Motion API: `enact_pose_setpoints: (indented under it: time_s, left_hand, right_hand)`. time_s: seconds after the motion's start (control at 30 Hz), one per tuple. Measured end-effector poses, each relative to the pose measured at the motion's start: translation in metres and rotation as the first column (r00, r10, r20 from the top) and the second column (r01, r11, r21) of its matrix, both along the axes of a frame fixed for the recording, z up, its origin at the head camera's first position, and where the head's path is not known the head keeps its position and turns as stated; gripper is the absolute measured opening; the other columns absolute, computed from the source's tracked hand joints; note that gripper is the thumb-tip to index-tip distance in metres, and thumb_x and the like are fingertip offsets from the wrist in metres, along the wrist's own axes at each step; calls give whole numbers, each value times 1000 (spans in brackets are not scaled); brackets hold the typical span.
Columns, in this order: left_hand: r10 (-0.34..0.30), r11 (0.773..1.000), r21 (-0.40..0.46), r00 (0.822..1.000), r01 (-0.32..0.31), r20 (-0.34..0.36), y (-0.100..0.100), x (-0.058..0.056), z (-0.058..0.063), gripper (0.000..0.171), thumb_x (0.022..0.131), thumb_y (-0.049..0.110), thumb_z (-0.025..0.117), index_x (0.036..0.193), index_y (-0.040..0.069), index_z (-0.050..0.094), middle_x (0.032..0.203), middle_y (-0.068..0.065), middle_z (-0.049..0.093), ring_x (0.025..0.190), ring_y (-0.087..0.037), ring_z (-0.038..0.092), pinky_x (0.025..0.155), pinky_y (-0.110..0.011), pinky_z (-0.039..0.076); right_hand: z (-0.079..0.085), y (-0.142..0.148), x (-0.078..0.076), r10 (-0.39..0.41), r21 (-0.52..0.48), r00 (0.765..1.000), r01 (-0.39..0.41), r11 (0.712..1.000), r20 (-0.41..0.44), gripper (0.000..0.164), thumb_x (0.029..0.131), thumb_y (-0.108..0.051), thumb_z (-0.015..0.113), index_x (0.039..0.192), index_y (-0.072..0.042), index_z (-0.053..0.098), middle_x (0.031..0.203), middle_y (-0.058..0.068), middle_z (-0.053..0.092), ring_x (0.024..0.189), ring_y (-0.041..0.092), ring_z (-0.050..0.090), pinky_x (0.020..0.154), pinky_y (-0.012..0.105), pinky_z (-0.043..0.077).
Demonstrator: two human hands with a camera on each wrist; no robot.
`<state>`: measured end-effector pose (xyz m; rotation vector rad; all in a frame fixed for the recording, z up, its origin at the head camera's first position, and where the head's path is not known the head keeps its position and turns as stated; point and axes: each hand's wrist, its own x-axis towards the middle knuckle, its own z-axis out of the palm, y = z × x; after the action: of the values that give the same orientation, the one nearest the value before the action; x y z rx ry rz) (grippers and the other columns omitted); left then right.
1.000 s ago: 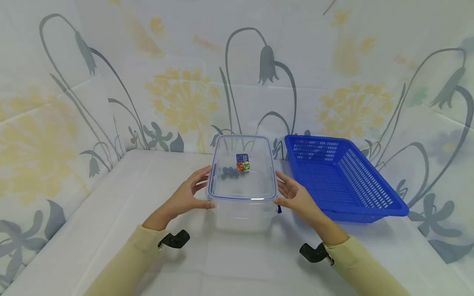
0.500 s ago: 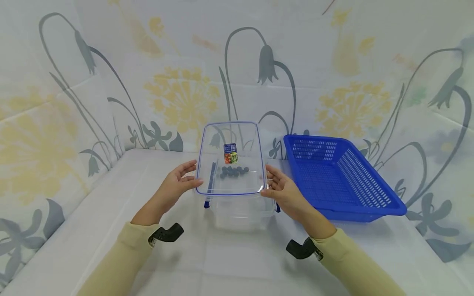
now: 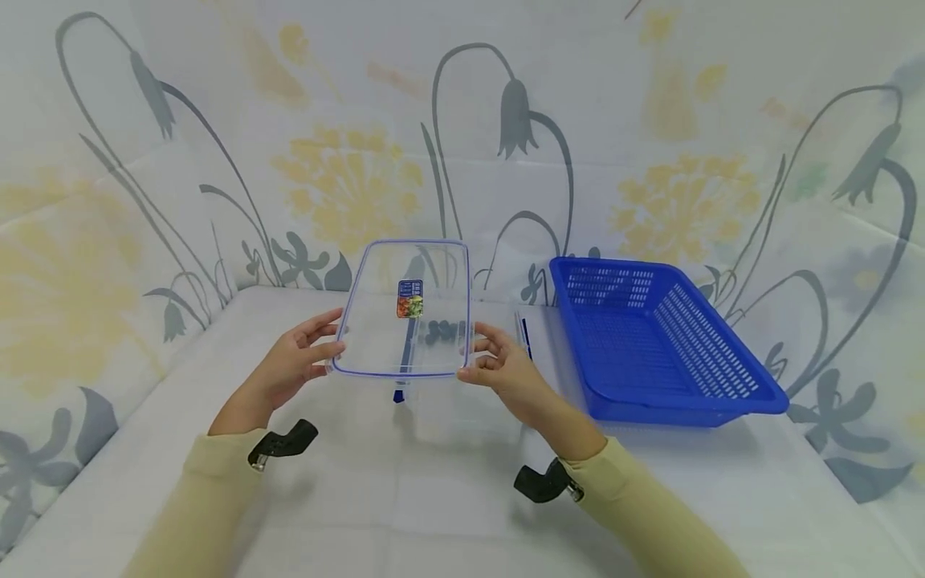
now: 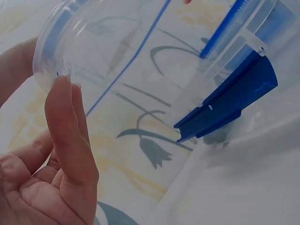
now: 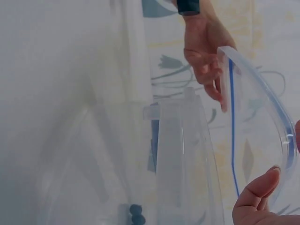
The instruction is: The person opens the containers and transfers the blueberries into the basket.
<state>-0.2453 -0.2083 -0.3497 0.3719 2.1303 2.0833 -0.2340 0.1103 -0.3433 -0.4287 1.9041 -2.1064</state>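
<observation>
A clear plastic lid [image 3: 372, 333] with a blue seal and a colourful sticker [image 3: 409, 299] is tilted up above the table. My left hand [image 3: 292, 361] grips its left edge, and my right hand [image 3: 509, 376] pinches its near right corner. Below, partly behind the lid, stands a clear plastic food container [image 3: 462, 405], its top uncovered. Its blue side latch [image 4: 229, 101] hangs down in the left wrist view. Several small dark round balls [image 3: 442, 331], possibly blueberries, lie inside the container. In the right wrist view, two of these balls [image 5: 136, 214] appear near the bottom edge.
To the right of the container stands a blue slotted plastic basket [image 3: 636, 345] with nothing in it. A white cloth [image 3: 332, 498] covers the table, and a floral sheet [image 3: 347, 193] hangs behind. Black camera mounts [image 3: 289, 440] stick out from both wrists.
Both hands have lifted the lid off the container and moved it leftward, tilting it up. The container and basket have stayed in place.
</observation>
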Motion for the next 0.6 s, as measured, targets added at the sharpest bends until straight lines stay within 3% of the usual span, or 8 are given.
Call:
enact_pose_setpoints:
  time_s: [0.17, 0.43, 0.6]
  left_hand:
    - [-5, 999, 50, 1000, 4, 5, -16, 2, 1, 60, 91, 9, 58, 145, 7, 30, 125, -11, 36, 95, -9, 51, 73, -25, 48]
    - [-2, 996, 90, 1000, 3, -11, -42, 10, -4, 46, 93, 5, 55, 135, 20, 45, 121, -3, 42, 94, -8, 52, 70, -23, 47]
    - [-19, 994, 107, 999, 22, -27, -55, 13, -6, 44, 93, 3, 54, 132, 23, 48, 119, -2, 43, 92, -9, 53, 70, -23, 48]
  right_hand:
    - [-2, -16, 2, -9, 25, 999, 8, 1000, 39, 79, 79, 10, 65, 145, -4, 23, 108, 10, 46, 84, 15, 50, 81, 24, 47]
    - [-4, -42, 2, 30, -17, 998, -29, 999, 54, 78, 79, 10, 65, 144, -3, 24, 111, 15, 48, 85, 17, 52, 89, 31, 46]
    - [-7, -56, 0, 4, 0, 998, -4, 1000, 70, 78, 78, 11, 66, 144, -4, 26, 109, 12, 49, 85, 17, 53, 90, 34, 46]
